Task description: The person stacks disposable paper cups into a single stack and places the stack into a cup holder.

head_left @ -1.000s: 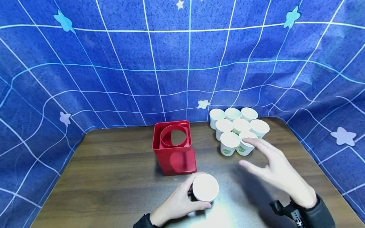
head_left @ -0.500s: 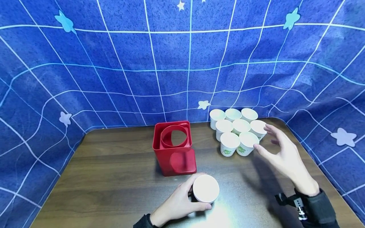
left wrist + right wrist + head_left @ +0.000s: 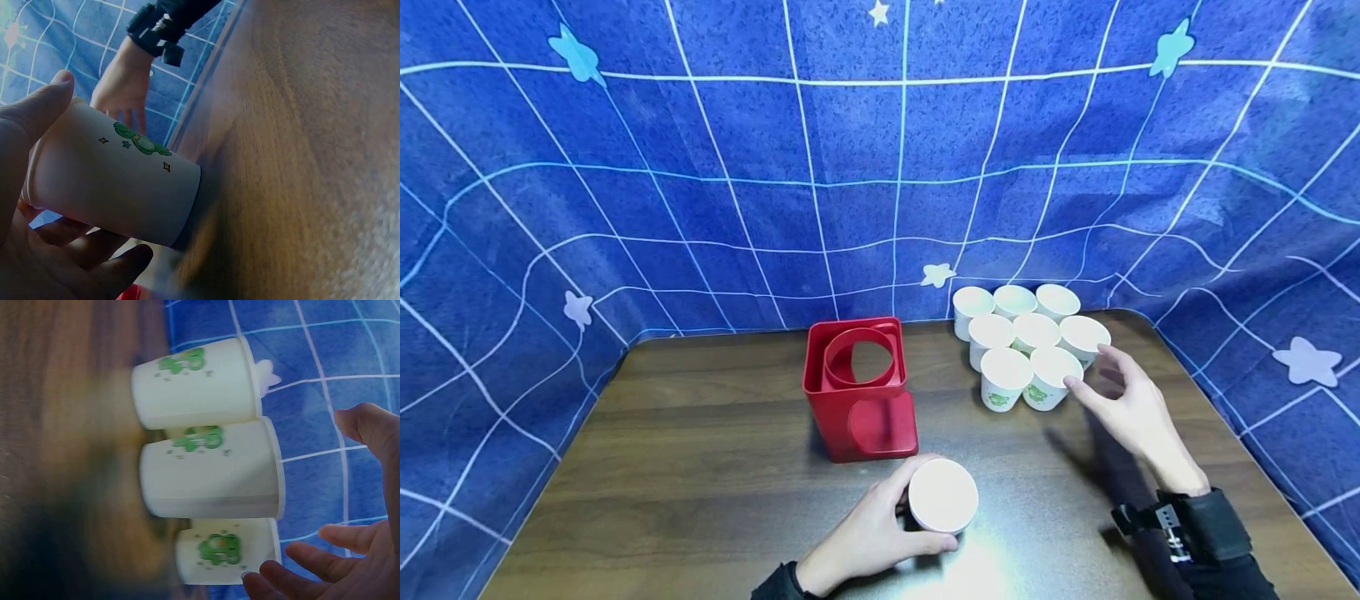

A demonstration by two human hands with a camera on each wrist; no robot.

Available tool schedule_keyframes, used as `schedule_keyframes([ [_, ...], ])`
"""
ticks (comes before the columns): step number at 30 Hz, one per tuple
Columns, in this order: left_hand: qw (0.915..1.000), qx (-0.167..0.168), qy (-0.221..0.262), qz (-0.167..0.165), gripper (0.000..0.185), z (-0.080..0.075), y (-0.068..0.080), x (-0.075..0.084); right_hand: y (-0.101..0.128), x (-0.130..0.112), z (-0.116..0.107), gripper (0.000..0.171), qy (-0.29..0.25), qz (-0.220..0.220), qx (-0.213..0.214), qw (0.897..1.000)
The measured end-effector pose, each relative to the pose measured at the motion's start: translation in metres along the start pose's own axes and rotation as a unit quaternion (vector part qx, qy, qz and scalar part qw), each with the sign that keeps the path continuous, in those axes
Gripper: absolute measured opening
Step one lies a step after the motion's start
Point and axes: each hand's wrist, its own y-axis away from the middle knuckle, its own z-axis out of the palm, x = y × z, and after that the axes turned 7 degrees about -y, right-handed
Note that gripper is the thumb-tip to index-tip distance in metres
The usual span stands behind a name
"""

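In the head view my left hand [image 3: 876,525] grips a white paper cup [image 3: 943,497] near the table's front, thumb on one side and fingers on the other. The left wrist view shows the green printed picture on this cup [image 3: 119,175]; its base is at the tabletop, though contact is unclear. My right hand [image 3: 1135,412] is at the right side of a group of several white paper cups [image 3: 1007,371]. Thumb and fingers are spread around the front right cup [image 3: 1054,371] and the one behind it [image 3: 1084,336]. In the right wrist view a fingertip overlaps the lowest cup [image 3: 219,550].
A red square holder [image 3: 850,408] with a round ring inside its top and a front ledge stands left of the cup group, behind my left hand. A blue curtain [image 3: 850,208] with a grid and stars borders the back and sides of the wooden table [image 3: 685,467].
My right hand has moved from above the front right cup to the group's right side, lower and closer to the cups. My left hand and its paper cup have barely moved.
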Motion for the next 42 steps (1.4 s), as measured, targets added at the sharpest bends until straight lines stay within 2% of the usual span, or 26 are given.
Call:
schedule_keyframes([
  [8,0.9999,0.004,-0.006,0.011,0.074,0.001,0.000,-0.001,-0.004,0.019,0.018,0.071,-0.043,-0.007,-0.017,0.999],
  [13,0.9998,0.007,-0.012,0.017,0.074,0.001,0.001,-0.002,-0.006,0.023,0.024,0.069,-0.052,-0.020,-0.019,0.998],
  [20,1.0000,-0.001,0.001,-0.005,0.074,-0.001,0.000,0.002,-0.009,0.027,0.029,0.067,-0.032,-0.025,-0.022,0.999],
  [26,0.9999,-0.005,-0.001,-0.015,0.074,-0.003,-0.001,0.002,-0.008,0.028,0.029,0.069,-0.038,-0.013,-0.021,0.999],
  [38,0.9998,-0.008,0.003,-0.016,0.074,-0.005,-0.001,0.002,-0.008,0.035,0.035,0.055,-0.024,-0.033,-0.004,0.999],
  [42,0.9999,-0.008,0.003,-0.013,0.074,-0.005,0.000,0.001,-0.008,0.033,0.033,0.055,-0.035,-0.038,-0.001,0.999],
])
